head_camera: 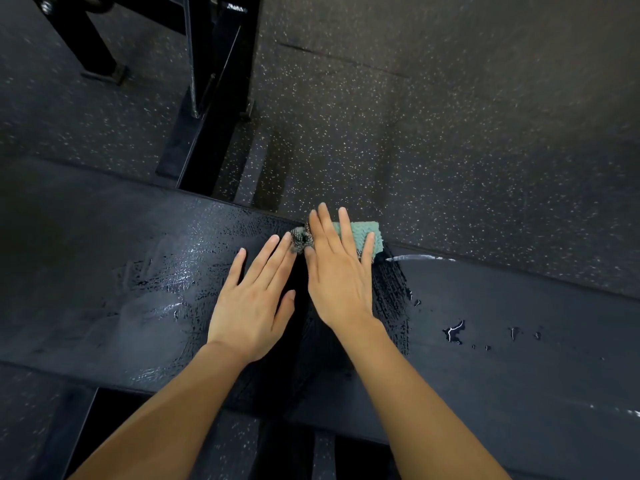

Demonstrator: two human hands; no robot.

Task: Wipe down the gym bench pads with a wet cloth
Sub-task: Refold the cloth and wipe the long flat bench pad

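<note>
Hands lie flat on the wet black bench [104,258]: right hand [337,271] fingers [346,223] straight, slightly spread, pressing a green cloth [363,237]; left hand [254,299] fingers straight, holding nothing.

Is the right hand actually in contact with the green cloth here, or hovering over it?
Touching. The head view shows the right hand lying flat on the green cloth, straight fingers overlapping it with no gap, holding it against the bench pad.
</note>
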